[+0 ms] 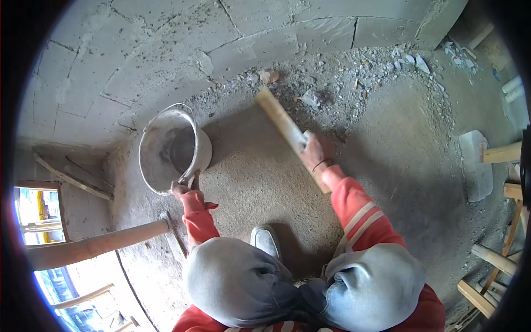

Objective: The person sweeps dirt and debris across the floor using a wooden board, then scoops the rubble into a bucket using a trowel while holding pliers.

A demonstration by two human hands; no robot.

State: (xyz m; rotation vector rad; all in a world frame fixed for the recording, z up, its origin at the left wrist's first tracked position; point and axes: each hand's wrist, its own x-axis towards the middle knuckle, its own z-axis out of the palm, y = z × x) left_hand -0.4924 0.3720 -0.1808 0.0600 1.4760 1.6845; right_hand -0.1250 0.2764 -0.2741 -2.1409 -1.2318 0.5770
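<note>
A pale bucket with a thin wire handle leans on its side toward the left, its mouth facing me and a grey coating inside. My left hand grips its near rim. In my right hand is a long wooden board, slightly blurred, held near its middle and slanting from upper left to lower right. The board's far end lies by the rubble, which spreads along the foot of the wall. A reddish stone chunk sits just beyond that end.
A block wall curves across the back. At left, a round wooden post stands near a bright opening. On the right are a pale slab and several timber pieces. My shoe is on the gritty floor.
</note>
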